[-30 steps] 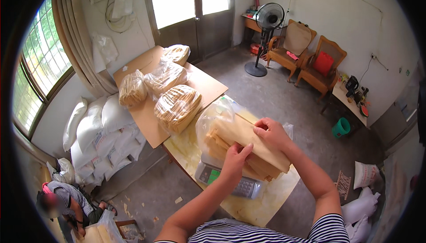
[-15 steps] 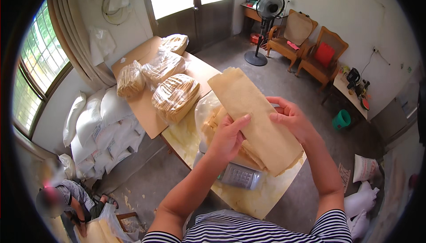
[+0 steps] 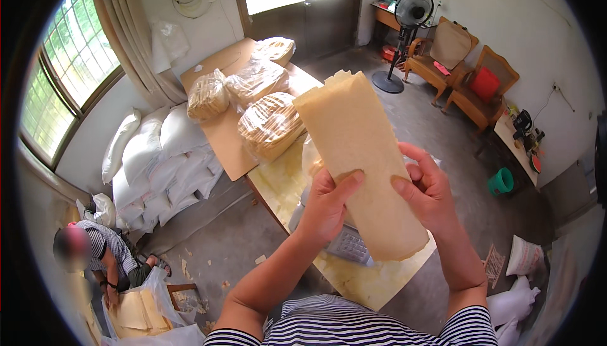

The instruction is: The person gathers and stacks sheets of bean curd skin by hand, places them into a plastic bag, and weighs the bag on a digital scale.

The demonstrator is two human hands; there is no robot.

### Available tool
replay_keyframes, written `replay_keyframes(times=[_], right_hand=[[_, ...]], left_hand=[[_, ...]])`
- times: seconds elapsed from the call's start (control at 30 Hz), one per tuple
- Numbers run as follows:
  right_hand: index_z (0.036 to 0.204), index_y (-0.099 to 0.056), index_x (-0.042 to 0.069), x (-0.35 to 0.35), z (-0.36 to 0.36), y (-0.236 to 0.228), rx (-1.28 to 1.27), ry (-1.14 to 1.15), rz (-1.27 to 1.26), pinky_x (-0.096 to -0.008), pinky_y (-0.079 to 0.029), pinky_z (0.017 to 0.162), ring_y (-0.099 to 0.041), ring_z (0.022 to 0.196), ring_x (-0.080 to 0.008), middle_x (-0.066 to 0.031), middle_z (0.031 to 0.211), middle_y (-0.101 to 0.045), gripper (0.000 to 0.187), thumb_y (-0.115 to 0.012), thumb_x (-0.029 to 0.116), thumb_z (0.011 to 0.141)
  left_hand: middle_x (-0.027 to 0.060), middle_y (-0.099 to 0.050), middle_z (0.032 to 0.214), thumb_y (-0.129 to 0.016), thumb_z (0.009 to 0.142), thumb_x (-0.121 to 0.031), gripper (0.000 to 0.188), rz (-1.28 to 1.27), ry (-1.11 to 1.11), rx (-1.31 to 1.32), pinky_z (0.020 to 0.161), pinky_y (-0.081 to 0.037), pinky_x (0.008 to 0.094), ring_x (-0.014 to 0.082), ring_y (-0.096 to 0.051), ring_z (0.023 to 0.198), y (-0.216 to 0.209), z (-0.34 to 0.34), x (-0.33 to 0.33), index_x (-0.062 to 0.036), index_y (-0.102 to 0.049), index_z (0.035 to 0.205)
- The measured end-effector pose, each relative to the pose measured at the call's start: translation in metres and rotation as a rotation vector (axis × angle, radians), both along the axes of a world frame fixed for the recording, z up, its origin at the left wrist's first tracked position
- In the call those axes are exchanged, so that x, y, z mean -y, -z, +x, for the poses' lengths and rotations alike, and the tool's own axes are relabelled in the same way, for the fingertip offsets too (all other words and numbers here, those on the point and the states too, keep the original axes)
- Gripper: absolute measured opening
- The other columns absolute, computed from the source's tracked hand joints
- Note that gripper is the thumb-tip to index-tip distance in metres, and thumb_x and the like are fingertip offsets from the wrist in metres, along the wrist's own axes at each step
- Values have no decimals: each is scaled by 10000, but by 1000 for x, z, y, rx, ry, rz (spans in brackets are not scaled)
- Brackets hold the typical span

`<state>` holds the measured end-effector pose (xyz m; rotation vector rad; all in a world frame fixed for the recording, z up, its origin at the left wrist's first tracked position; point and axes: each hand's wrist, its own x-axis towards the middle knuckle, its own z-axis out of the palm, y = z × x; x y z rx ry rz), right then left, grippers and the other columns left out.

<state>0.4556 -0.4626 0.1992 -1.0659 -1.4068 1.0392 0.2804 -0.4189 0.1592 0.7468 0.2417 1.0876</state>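
Compared with half a second ago, the tan sheet [image 3: 360, 156] is higher and closer to the camera; its top end now points to 12 o'clock and covers more of the worktop [image 3: 284, 181] behind it. One second ago it was lying flat on the pile.

The left hand [image 3: 325, 210] grips the sheet at its left edge, thumb on the front and the other fingers behind. The right hand [image 3: 427, 191] grips the right edge in the same way, thumb on the front. Both hands are closed on the sheet, which is held in the air above the scale [image 3: 348, 245].

The sheet is long, flat and thin, with a dry, matte, slightly grainy surface. Its top end is uneven and a little torn, its bottom end is rounded. The scale under it is grey with a field of small keys. The worktop is yellowish with a marbled pattern; at 11 o'clock a brown board [image 3: 221, 131] lies against it. On the board stand clear plastic bags [image 3: 269, 124] filled with stacked tan sheets, soft and bulging.

At 9 o'clock white sacks [image 3: 155, 156] are piled on the floor under the window. At 7 o'clock another person [image 3: 101, 251] in a striped shirt crouches over a bag of sheets. At 1 o'clock a standing fan [image 3: 408, 23] and wooden chairs [image 3: 468, 74] stand near the wall, with bare grey floor between them and the near worktop edge.
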Motion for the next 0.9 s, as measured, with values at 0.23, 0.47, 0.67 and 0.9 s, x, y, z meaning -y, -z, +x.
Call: replay_keyframes(times=[0.23, 0.47, 0.67, 0.9], right_hand=[[1315, -438, 54, 4, -2, 2, 78, 18, 50, -191, -364, 609, -454, 659, -17, 46, 726, -519, 443, -576, 61, 895], [1309, -457, 62, 10, 14, 6, 157, 40, 28, -195, -356, 584, -446, 637, -16, 46, 702, -499, 434, -573, 56, 891], [1305, -477, 60, 8, 54, 4, 208, 248, 43, -191, -313, 546, -406, 620, -3, 74, 693, -462, 406, -562, 103, 910], [1291, -481, 31, 16, 71, 9, 150, 262, -49, -190, -319, 555, -401, 626, -8, 67, 702, -460, 398, -563, 111, 909]], left_hand=[[56, -600, 1164, -572, 922, -122, 312, -19, 23, -4, 915, -441, 297, 131, -564, 1068, 2, -8, 10, -25, -517, 1214], [59, -601, 1157, -563, 928, -136, 310, -3, 10, -28, 901, -453, 305, 127, -562, 1066, 13, 0, 13, -35, -515, 1217], [78, -613, 1121, -536, 922, -119, 232, -81, -18, -219, 832, -506, 310, 158, -602, 1010, 38, -7, 10, -55, -546, 1144], [86, -604, 1074, -530, 925, -131, 202, -255, -102, -289, 807, -513, 285, 156, -596, 980, 88, -16, 11, -49, -528, 1110]])
